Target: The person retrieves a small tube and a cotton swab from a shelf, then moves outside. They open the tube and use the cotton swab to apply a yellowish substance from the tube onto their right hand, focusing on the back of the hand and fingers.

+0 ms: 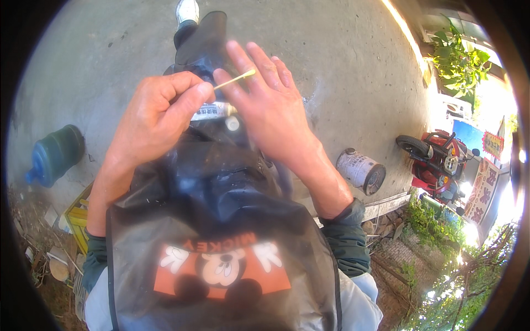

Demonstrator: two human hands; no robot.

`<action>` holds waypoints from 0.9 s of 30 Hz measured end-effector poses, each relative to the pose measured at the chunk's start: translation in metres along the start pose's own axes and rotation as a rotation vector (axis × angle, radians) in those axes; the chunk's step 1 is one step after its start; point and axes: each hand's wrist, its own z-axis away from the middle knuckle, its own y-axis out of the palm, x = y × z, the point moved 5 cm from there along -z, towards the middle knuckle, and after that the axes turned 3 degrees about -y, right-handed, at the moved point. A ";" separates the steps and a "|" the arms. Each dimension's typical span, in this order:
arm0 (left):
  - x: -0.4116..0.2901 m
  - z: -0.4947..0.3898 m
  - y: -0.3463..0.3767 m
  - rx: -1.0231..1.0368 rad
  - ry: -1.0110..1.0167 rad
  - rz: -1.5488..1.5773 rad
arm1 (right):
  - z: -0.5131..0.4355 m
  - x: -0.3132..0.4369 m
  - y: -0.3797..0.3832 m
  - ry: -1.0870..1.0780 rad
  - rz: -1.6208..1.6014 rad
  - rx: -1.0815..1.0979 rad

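Note:
My left hand [159, 111] pinches a thin yellowish swab [235, 80] between thumb and index finger. Its rounded tip points to the right and lies in front of the fingers of my right hand [269, 103]; whether it touches them I cannot tell. That hand is raised with its back up, its fingers apart and nothing held. Below and between the hands, a white tube [209, 111] bearing writing lies on the lap of my dark apron [207, 165], partly hidden by the hands. Just under the tube's right end is a small white cap-like piece [232, 123].
A blue water bottle [58, 153] lies on the concrete floor at left, near a yellow crate [78, 215]. At right are a whitish metal bucket [360, 169], a red motorcycle [439, 161] and plants [459, 62]. My shoe [187, 11] shows at the top.

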 end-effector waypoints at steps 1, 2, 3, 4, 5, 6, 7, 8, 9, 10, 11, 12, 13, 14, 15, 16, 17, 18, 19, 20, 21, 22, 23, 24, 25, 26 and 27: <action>0.001 0.000 0.000 -0.011 -0.011 -0.016 | 0.000 0.000 0.000 0.013 -0.006 0.010; 0.001 0.001 0.001 -0.017 -0.013 -0.018 | 0.000 0.000 0.000 0.015 -0.012 0.013; 0.001 0.001 0.002 -0.020 -0.006 -0.009 | 0.000 0.000 -0.001 0.016 -0.013 0.013; 0.000 0.001 0.002 -0.038 0.037 -0.051 | 0.000 0.000 -0.001 0.017 -0.009 0.012; -0.001 0.000 0.003 -0.051 0.088 -0.080 | 0.000 0.000 -0.002 0.021 -0.024 0.013; -0.002 0.000 0.004 -0.066 0.140 -0.109 | 0.000 0.000 -0.002 0.024 -0.034 0.013; -0.001 0.000 0.004 -0.078 0.148 -0.109 | 0.000 0.000 -0.002 0.026 -0.034 0.015; -0.001 0.001 0.005 -0.091 0.156 -0.109 | 0.000 0.000 -0.003 0.029 -0.058 0.010; -0.001 0.002 0.005 -0.105 0.164 -0.109 | 0.000 -0.001 -0.003 0.031 -0.071 0.006; 0.001 0.002 0.006 -0.100 0.120 -0.077 | 0.000 -0.001 -0.002 0.037 -0.076 0.012; 0.003 0.003 0.008 -0.095 0.076 -0.045 | 0.000 0.000 -0.003 0.035 -0.095 0.009; 0.005 0.003 0.009 -0.089 0.024 -0.007 | 0.000 0.000 -0.002 0.036 -0.105 0.015; 0.005 0.002 0.010 -0.083 0.015 -0.010 | 0.001 0.001 -0.002 0.036 -0.110 0.020; 0.005 0.002 0.011 -0.076 -0.002 -0.005 | 0.000 0.002 -0.002 0.035 -0.122 0.016; 0.006 0.001 0.013 -0.065 -0.020 0.013 | 0.000 0.003 -0.001 0.032 -0.130 0.012; 0.004 0.001 0.013 -0.083 0.010 -0.028 | 0.000 0.003 -0.001 0.032 -0.130 0.015; 0.002 0.000 0.013 -0.097 0.040 -0.056 | 0.000 0.004 -0.001 0.029 -0.142 0.012; 0.001 0.000 0.013 -0.104 0.053 -0.068 | 0.000 0.004 -0.001 0.028 -0.148 0.017; -0.001 -0.001 0.012 -0.113 0.072 -0.103 | 0.001 0.004 -0.001 0.024 -0.147 0.018; -0.002 -0.001 0.011 -0.115 0.074 -0.122 | 0.001 0.004 0.000 0.019 -0.152 0.042; -0.002 -0.002 0.010 -0.116 0.060 -0.132 | 0.001 0.004 0.000 0.011 -0.151 0.062; -0.003 -0.002 0.009 -0.114 0.072 -0.152 | 0.002 0.004 0.001 0.002 -0.149 0.082; -0.004 -0.002 0.009 -0.111 0.069 -0.163 | 0.002 0.004 0.001 0.000 -0.152 0.093; -0.005 -0.002 0.008 -0.107 0.065 -0.173 | 0.003 0.004 0.001 -0.001 -0.155 0.104; -0.006 -0.002 0.008 -0.106 0.070 -0.174 | 0.003 0.004 0.001 -0.002 -0.157 0.114; -0.008 -0.002 0.008 -0.105 0.075 -0.174 | 0.003 0.004 0.001 -0.003 -0.165 0.121; -0.009 -0.002 0.009 -0.102 0.074 -0.164 | 0.003 0.004 0.001 -0.004 -0.173 0.127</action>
